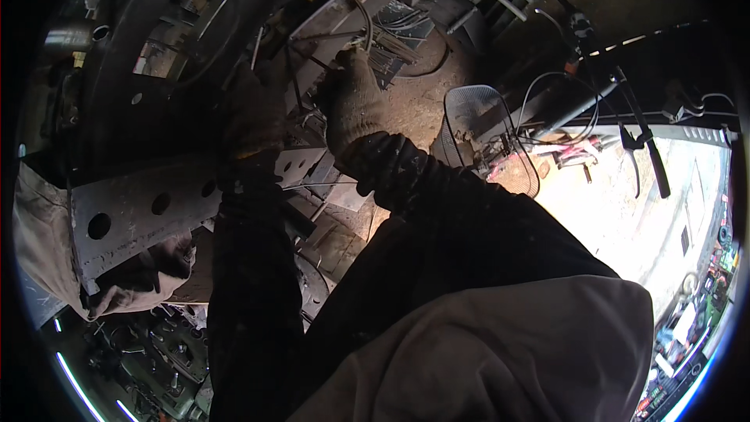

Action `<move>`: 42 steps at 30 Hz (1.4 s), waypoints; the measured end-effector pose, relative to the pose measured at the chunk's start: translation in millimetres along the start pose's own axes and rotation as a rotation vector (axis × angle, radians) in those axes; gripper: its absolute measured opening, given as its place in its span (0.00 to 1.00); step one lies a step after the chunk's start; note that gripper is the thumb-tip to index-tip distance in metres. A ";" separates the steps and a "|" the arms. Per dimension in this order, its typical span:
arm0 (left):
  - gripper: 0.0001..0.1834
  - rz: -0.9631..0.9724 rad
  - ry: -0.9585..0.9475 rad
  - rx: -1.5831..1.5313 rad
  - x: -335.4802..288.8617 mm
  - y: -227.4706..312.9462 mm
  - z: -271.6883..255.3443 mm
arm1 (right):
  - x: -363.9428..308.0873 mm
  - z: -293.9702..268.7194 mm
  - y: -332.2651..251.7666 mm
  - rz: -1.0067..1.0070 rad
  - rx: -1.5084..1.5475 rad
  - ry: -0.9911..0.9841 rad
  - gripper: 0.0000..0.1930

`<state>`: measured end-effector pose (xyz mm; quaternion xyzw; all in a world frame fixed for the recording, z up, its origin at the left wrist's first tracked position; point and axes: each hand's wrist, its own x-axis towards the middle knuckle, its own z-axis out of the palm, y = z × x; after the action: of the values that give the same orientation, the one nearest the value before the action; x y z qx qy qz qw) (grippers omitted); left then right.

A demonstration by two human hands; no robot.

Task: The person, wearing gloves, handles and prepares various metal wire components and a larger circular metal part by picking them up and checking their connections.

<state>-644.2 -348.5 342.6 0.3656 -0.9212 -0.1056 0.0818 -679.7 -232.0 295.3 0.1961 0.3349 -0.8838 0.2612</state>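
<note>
Dark, curved, hose-like cable (367, 23) is arching at twelve o'clock from the right hand (355, 101), its lower end disappearing at the fingers of that hand's pale-brown knitted glove. Those fingers are appearing curled, but shadow is hiding their undersides, so I cannot tell whether they are gripping the cable or merely touching it.

At nine o'clock from the right hand, the left hand (254, 113), gloved too, is resting in deep shade. A thin, pale, straight rod (257, 48) is showing at its twelve o'clock; whether the left fingers are holding it, I cannot tell.

Judging by their placing, both hands are probably positioning or steadying parts among the metalwork; the next move is likely calling for a sure hold at the right fingers and a free run for the cable.

Farther out, a cluster of thin, straight metal rods (394, 45) is lying at one o'clock from the right hand, near the cable, over brown floor (418, 101). An oval wire-mesh frame (473, 105) is resting at three o'clock, well apart from the fingers. At eight o'clock, a long, grey steel bar with round holes (129, 207) is slanting past the left wrist, with beige cloth (39, 227) hanging around its outer end.
</note>
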 end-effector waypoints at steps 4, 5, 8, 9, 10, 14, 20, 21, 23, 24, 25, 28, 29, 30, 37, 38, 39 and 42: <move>0.28 0.036 0.054 0.011 11.1 -25.0 18.8 | 8.6 -32.6 -24.3 -0.088 -0.249 -0.021 0.19; 0.28 0.094 0.152 0.057 8.3 -31.0 14.3 | 24.2 -45.8 -27.9 -0.510 -0.862 -0.162 0.19; 0.30 0.098 0.069 0.025 12.5 -13.3 12.4 | 59.8 -43.4 -51.0 -0.673 -1.362 -0.280 0.20; 0.30 0.092 0.070 0.029 11.4 -17.7 13.4 | 57.1 -39.9 -53.8 -0.592 -1.340 -0.305 0.21; 0.29 0.090 0.097 0.034 10.9 -25.3 16.1 | 52.7 -36.7 -56.0 -0.506 -1.317 -0.325 0.23; 0.29 0.098 0.144 0.086 16.7 -31.6 25.1 | 39.9 -23.6 -49.2 -0.210 -1.055 -0.160 0.26; 0.28 0.025 0.039 0.068 8.1 -8.5 12.6 | 27.4 -8.0 -33.1 0.108 -0.225 -0.059 0.31; 0.28 0.028 0.034 0.068 9.0 -9.5 15.5 | 33.9 -6.6 -24.3 0.051 -0.274 0.007 0.31; 0.27 0.044 0.094 0.027 9.6 -15.8 16.1 | 35.9 -0.2 -18.6 0.001 -0.324 0.062 0.31; 0.27 0.036 0.089 0.031 9.5 -23.8 20.1 | 32.6 1.7 -16.5 -0.006 -0.305 0.090 0.31; 0.27 0.077 0.138 0.010 10.9 -32.6 26.0 | 30.0 1.5 -14.6 -0.012 -0.287 0.117 0.32; 0.27 0.116 0.135 -0.010 17.1 -22.8 23.6 | 55.3 -26.1 -6.5 -0.154 -0.469 -0.102 0.21; 0.28 0.059 0.072 0.017 15.3 -24.5 18.9 | 49.0 -21.3 -10.3 -0.185 -0.533 -0.190 0.18; 0.28 0.048 0.082 0.020 12.1 -27.3 16.2 | 41.2 -21.6 -18.3 -0.033 -0.355 -0.223 0.16; 0.32 0.131 0.149 0.069 18.0 -27.4 26.3 | 44.6 -29.0 -34.2 -0.169 -0.644 -0.207 0.20; 0.33 0.138 0.132 0.080 18.8 -20.8 25.0 | 60.8 -36.3 -31.4 -0.197 -0.672 -0.193 0.19; 0.33 0.138 0.141 0.092 15.1 -16.6 14.7 | 105.5 -56.1 -11.4 -0.484 -0.704 -0.401 0.19; 0.33 0.067 0.105 0.095 9.7 -30.6 15.6 | 83.2 -45.4 -7.8 -0.583 -0.752 -0.525 0.20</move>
<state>-634.7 -374.9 320.5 0.3430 -0.9313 -0.0397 0.1159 -742.0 -223.1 224.0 -0.2391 0.5922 -0.7580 0.1324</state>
